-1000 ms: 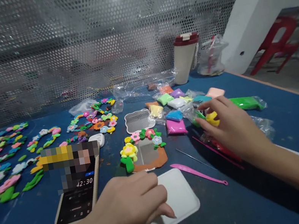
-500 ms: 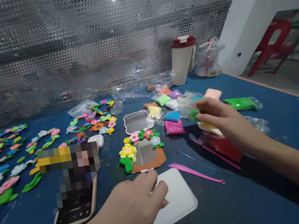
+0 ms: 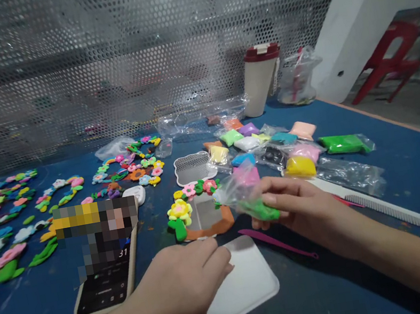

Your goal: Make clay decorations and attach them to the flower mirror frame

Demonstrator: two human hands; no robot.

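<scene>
The fingers (image 3: 269, 199) of the right hand (image 3: 299, 211) are pressed together, pinching a clear plastic bag of green clay (image 3: 258, 209) just above the table, its loose top rising toward the far left. The left hand (image 3: 179, 281) lies curled, fingertips apparently on a white plastic board (image 3: 245, 286), gripping nothing I can see. From my remote seat, the risk is that thin slippery film: if the pinch slips, the bag could drop onto the clay-flower frame (image 3: 205, 220) just left of it and dent the soft petals. A careless right wrist could also catch the pink spatula (image 3: 278, 245) below.
</scene>
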